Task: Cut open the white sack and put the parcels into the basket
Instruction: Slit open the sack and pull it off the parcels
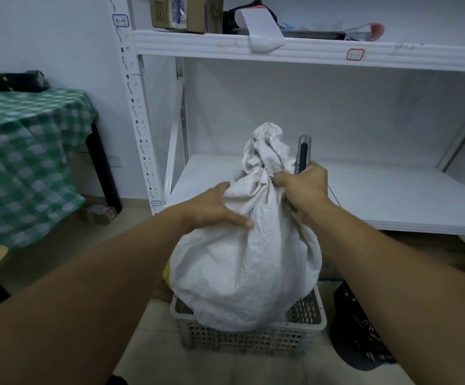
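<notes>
white sack [246,268] sits in the grey slatted basket [250,339] on the tiled floor, bulging over the rim on every side so that little of the basket's inside shows. its gathered neck stands upright, still bunched shut. white shelving [309,48] rises directly behind, the lower shelf board bare and close past the sack's top, the upright post just left of it. to the left a worktop under a green checked cloth [23,151] stands well apart, with bare floor between. a dark patterned bag [356,326] lies on the floor just beside the basket's right side. left hand [214,208] rests flat on the sack's shoulder, fingers spread and gripping nothing. right hand [303,184] has its fingers closed round the neck together with a dark slim cutter [303,154] that points upward. whether its blade is out cannot be made out. something yellow [167,273] peeps out behind the sack's left side, mostly hidden. no parcels show.
</notes>
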